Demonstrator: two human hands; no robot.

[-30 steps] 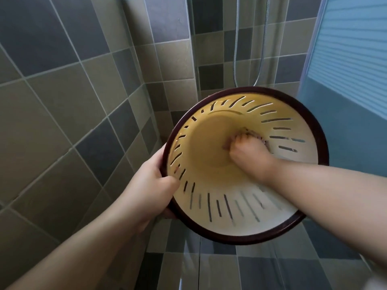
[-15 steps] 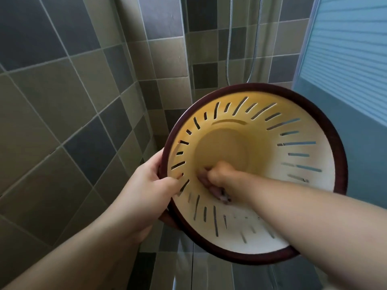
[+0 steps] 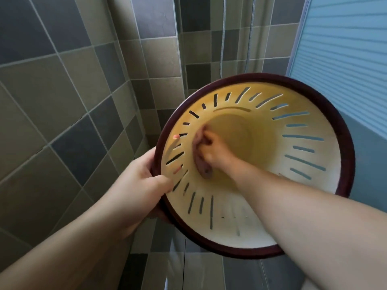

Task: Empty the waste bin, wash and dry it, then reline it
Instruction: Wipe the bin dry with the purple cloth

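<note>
No text, label, brand, number or sign can be read anywhere in view.

Grey-olive wall tiles (image 3: 62, 84); shower hose (image 3: 223, 38) hanging in corner; blue panel (image 3: 345, 49), possibly door

Head view, close, facing down into waste bin (image 3: 272, 216), tiled corner (image 3: 134, 84) behind.
</note>
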